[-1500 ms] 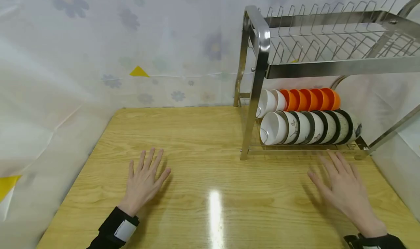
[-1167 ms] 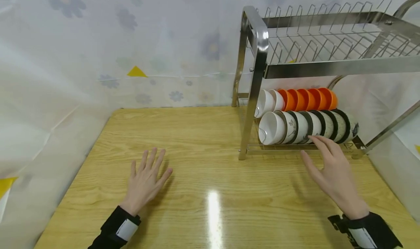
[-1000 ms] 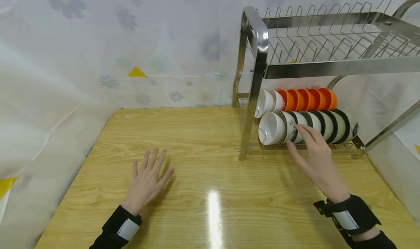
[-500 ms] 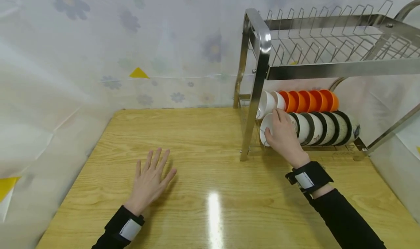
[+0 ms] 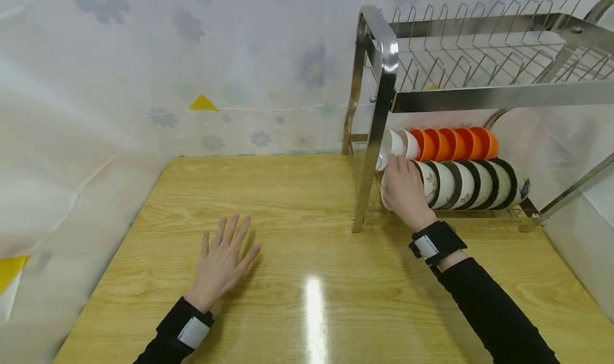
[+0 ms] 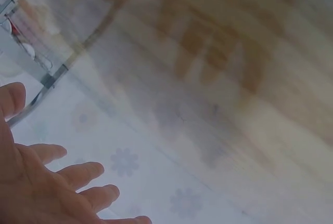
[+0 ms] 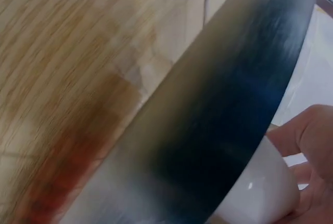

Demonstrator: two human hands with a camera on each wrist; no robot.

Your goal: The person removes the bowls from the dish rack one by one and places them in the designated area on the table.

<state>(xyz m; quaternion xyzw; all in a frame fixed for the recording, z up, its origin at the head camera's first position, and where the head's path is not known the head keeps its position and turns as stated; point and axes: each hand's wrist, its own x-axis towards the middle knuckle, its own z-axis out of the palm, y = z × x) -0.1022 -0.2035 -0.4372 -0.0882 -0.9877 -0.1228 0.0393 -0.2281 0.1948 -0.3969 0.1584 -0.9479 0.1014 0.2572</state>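
Note:
My right hand (image 5: 405, 191) reaches into the lower tier of a metal dish rack (image 5: 381, 81) and grips the leftmost bowl of the front row. That white bowl (image 7: 260, 187) shows between thumb and fingers in the right wrist view, partly covered by the rack's upright (image 7: 208, 104). In the head view the hand hides most of it. To its right, several patterned bowls (image 5: 465, 185) with dark rims stand on edge. My left hand (image 5: 223, 263) holds nothing, its fingers spread over the wooden table (image 5: 268, 193).
Behind the front row stand white cups (image 5: 410, 143) and several orange cups (image 5: 455, 143), also on edge. The rack's upper tier of wire slots (image 5: 479, 68) overhangs them. Pale flowered sheeting (image 5: 268, 60) backs the table.
My right hand has moved left along the front row of bowls, from the rack's right part to the leftmost bowl, and closed on it. The left hand has shifted slightly right.

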